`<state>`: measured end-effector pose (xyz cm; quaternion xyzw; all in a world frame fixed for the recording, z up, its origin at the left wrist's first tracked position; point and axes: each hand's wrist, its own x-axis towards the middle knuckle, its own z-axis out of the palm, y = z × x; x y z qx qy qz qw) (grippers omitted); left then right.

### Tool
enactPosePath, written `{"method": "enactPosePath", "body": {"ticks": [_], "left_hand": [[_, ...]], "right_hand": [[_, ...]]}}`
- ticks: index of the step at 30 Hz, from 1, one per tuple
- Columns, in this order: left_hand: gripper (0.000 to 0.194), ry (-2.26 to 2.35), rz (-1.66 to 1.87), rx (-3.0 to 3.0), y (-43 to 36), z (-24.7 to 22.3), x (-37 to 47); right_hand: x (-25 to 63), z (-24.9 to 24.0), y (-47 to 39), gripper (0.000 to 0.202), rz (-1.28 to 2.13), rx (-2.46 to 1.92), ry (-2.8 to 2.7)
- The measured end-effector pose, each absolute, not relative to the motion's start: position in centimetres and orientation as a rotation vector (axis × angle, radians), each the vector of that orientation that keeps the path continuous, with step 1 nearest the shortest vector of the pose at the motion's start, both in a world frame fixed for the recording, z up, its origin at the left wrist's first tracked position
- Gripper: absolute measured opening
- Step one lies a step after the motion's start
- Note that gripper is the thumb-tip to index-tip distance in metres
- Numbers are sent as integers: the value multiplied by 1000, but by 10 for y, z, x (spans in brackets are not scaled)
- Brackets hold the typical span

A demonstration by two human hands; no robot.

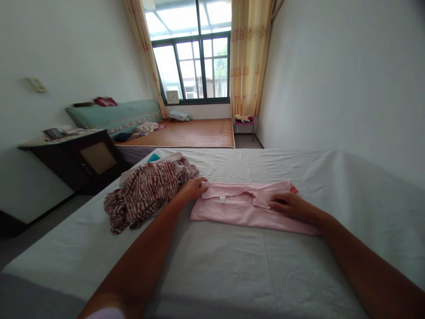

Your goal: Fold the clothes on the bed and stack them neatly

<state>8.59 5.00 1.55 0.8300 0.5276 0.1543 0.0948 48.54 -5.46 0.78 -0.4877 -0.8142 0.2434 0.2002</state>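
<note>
A pink garment [239,212] lies folded in a long shape on the white sheet, with a small white tag near its upper middle. My left hand [195,188] has its fingers closed on the garment's upper left corner. On the right part of the cloth rests my right hand [287,204], its fingers curled together against the fabric; a fold seems to be between them. A small red patch shows at the garment's upper right edge, beyond the right hand.
Left of the garment lies a pile of brown-and-white patterned clothes [149,186]. Behind the sheeted surface [232,266] are a bed with a brown mat [199,133] and a stool [244,120]. A dark cabinet [96,155] stands at left; a wall rises at right.
</note>
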Motion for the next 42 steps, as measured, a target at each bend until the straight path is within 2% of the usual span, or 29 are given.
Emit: {"method": "enactPosePath", "body": {"ticks": [5,7,9,11,17,22,27,32,38,42], "left_hand": [[30,1278,472,2597,48,30,82],[26,1080,351,2640,46,34,83],[24,941,248,2643,44,35,86],[22,937,261,2627,43,35,90],[24,1083,535,2570,44,42,86],[27,884,280,2527,49,43,74],[32,1442,467,2474,57,28,69],[46,1633,375,2530,58,12,80],[20,1569,304,2415,53,20,95],[19,1584,317,2343,45,28,97]], "right_hand": [[484,13,-58,30,632,-1428,-2211],[483,16,-59,37,618,-1408,-2245],[481,17,-60,32,591,-1348,-2288],[481,18,-58,22,553,-1295,-2296],[495,23,-53,22,574,-1357,-2024],[497,28,-58,30,725,-1335,-2144],[485,21,-57,38,578,-1336,-2171],[478,20,-60,26,632,-1223,-2354],[483,17,-59,21,610,-1159,-2356],[487,13,-58,20,606,-1170,-2341]]}}
